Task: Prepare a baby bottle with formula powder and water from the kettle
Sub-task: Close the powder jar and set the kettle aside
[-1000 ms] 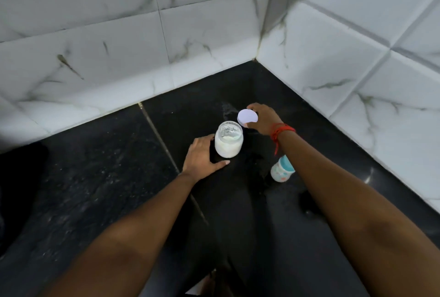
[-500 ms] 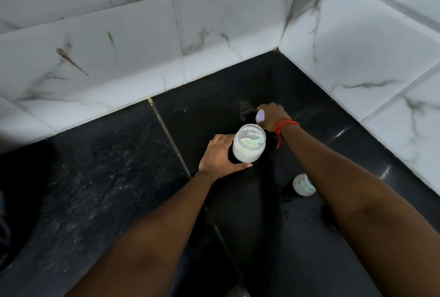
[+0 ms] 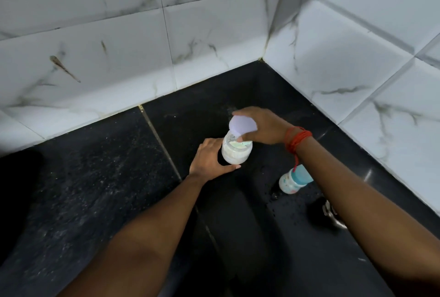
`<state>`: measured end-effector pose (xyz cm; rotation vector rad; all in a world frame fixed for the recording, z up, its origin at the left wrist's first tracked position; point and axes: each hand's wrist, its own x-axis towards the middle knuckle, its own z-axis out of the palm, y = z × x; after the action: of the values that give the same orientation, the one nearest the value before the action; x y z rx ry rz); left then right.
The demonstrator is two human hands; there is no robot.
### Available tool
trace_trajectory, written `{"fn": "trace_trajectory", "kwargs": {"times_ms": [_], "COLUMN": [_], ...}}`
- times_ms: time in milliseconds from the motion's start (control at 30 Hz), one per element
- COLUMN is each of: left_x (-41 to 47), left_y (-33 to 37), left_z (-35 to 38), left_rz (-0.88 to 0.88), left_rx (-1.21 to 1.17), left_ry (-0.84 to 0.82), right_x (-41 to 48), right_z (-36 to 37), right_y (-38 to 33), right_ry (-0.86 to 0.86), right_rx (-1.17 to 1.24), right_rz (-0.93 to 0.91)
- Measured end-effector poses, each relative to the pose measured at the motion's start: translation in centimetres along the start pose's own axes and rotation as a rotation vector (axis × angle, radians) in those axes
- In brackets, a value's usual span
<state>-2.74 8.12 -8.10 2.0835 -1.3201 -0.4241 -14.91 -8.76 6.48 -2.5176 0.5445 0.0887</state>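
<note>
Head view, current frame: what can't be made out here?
- Jar: the mouth is half covered by the lavender lid in the right hand, so whether the lid is seated cannot be told.
- Jar base: hidden behind the left hand.
- Baby bottle: its right side is hidden by the right forearm; the print is too small to read.
- Metal object at right: mostly hidden by the forearm, so unidentifiable.
- Kettle: not in view.

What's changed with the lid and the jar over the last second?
The right hand has brought the pale lid from behind and beside the powder jar to just over its mouth, tilted, not yet seated. The left hand still steadies the jar on the black counter, and the baby bottle stays standing untouched to the right.
</note>
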Motion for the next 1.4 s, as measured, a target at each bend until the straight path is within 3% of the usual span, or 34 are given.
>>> {"fn": "trace_trajectory", "kwargs": {"times_ms": [167,400,533,767,867,967,1033,1200,1400], "left_x": [-0.2,-0.3,-0.3,-0.4,-0.4,-0.4,-0.4,-0.5,-0.6], "left_y": [0.2,0.4,0.3,0.5,0.6,0.6,0.7,0.7,0.8], "left_z": [-0.3,-0.4,-0.4,-0.6,-0.7,-0.7,-0.7,-0.7,-0.8], "left_rz": [0.000,0.002,0.000,-0.001,0.003,-0.003,-0.004,0.005,-0.011], "left_rx": [-0.016,-0.036,-0.037,-0.029,-0.026,-0.024,-0.018,-0.021,-0.037], "left_ry": [-0.003,0.003,0.004,0.004,0.001,-0.001,0.000,-0.001,-0.015], "right_x": [-0.4,0.0,-0.5,-1.3,-1.4,-1.2,-0.9,-0.2,-0.5], "right_z": [1.9,2.5,2.7,0.6,0.0,0.3,1.2,2.9,4.1], "right_y": [-1.3,-1.3,-2.0,-3.6,-2.8,-3.0,-3.4,-3.4,-4.3], "right_ry": [-0.160,-0.176,-0.144,0.102,0.059,-0.172,-0.246,-0.180,-0.085], "right_rx": [-0.107,-0.127,-0.172,-0.554,-0.536,-0.399,-0.480,-0.591,-0.550], "right_rz": [0.006,0.043,0.093,0.313,0.237,0.065,0.041,0.080,0.169]}}
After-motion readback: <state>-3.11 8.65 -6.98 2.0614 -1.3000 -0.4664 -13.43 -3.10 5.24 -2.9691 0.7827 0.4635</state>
